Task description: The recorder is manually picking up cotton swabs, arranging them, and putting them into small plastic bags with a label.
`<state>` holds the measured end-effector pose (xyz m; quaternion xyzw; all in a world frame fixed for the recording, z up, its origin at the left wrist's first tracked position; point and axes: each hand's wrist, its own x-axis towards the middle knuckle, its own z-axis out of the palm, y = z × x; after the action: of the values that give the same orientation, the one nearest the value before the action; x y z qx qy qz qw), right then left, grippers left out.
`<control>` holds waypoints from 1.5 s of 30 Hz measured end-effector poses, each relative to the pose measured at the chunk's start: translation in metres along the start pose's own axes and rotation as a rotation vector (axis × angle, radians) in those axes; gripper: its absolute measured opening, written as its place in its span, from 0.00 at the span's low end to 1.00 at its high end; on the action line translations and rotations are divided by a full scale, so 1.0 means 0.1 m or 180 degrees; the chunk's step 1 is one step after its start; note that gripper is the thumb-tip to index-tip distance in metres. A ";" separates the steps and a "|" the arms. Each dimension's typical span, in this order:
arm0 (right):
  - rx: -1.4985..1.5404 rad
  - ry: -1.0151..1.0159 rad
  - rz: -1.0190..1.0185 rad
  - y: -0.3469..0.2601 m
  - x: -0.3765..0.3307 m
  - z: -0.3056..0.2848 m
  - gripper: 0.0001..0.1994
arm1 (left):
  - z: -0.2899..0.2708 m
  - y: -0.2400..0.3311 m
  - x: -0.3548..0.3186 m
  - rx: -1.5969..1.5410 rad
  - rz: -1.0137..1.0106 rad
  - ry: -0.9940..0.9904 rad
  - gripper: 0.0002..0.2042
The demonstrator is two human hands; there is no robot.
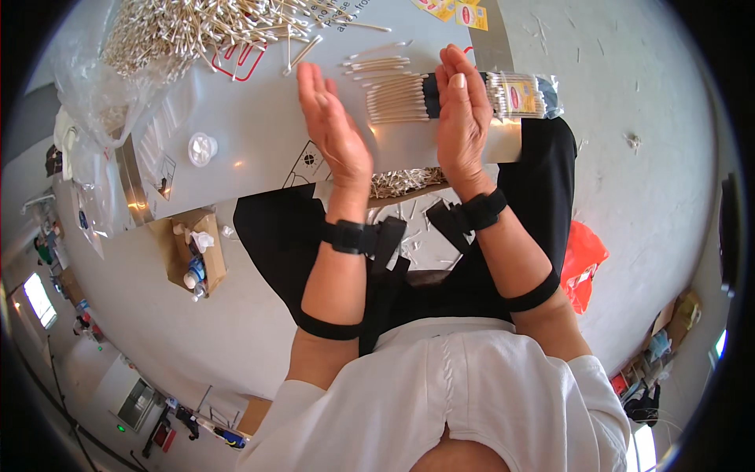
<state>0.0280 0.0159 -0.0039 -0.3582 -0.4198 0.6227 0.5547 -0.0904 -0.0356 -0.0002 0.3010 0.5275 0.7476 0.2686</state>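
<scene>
My left hand [336, 135] is held on edge above the grey table, fingers stretched out and nothing in it. Facing it, my right hand [464, 126] is also on edge with straight fingers, over a dark strip [431, 96]; whether it touches the strip I cannot tell. Between the hands lies an even row of cotton swabs [395, 99], its right ends at the strip. A few looser swabs [379, 64] lie just beyond. Right beside my right hand is a clear pack of swabs [533, 97] with a yellow and red label, partly hidden by that hand.
A large heap of cotton swabs [169, 35] covers the table's far left, beside clear plastic bags [86, 102]. A small round tub [202, 149] stands nearer. Yellow cards [471, 16] lie at the far edge. Below the table are a swab-filled box [405, 182] and a litter carton [177, 256].
</scene>
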 end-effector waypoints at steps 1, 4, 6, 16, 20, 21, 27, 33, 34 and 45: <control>0.0032 -0.0041 -0.0054 0.02 0.07 -0.02 0.21 | -0.03 -0.02 0.09 -0.0009 -0.0027 0.0003 0.37; -0.0044 -0.0269 -0.0152 0.07 0.29 -0.02 0.22 | -0.03 -0.11 0.33 -0.0049 -0.0008 -0.0027 0.37; -0.0162 -0.0446 -0.0202 0.11 0.41 0.00 0.22 | 0.03 -0.16 0.43 -0.0006 0.0062 -0.0159 0.38; -0.0483 -0.0671 -0.0198 0.12 0.55 0.03 0.27 | 0.16 -0.19 0.41 -0.0096 -0.0086 -0.0369 0.36; -0.0607 -0.0799 -0.0182 0.07 0.64 0.06 0.26 | 0.14 -0.22 0.44 -0.0088 -0.0016 -0.0254 0.37; -0.0823 -0.0660 -0.0243 0.04 0.62 0.14 0.20 | 0.16 -0.23 0.46 -0.0118 -0.0084 -0.0302 0.37; -0.0367 -0.0378 -0.0212 0.10 0.51 0.14 0.24 | 0.16 -0.22 0.44 -0.0326 -0.0198 -0.0265 0.37; -0.0843 -0.0217 -0.0431 0.10 0.62 0.09 0.16 | 0.07 -0.14 0.44 -0.0053 -0.0024 -0.0245 0.28; -0.1464 -0.0324 -0.0631 0.06 0.68 0.11 0.12 | 0.05 -0.11 0.45 0.0289 0.0085 -0.0181 0.25; -0.4436 -0.2838 -0.0954 -0.13 1.20 0.25 0.06 | 0.03 -0.04 0.34 0.0720 -0.0002 -0.0012 0.18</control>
<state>-0.0052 0.1318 0.0203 -0.2798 -0.9313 0.2239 0.0656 -0.1109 -0.0080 0.0021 0.3307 0.6081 0.6827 0.2341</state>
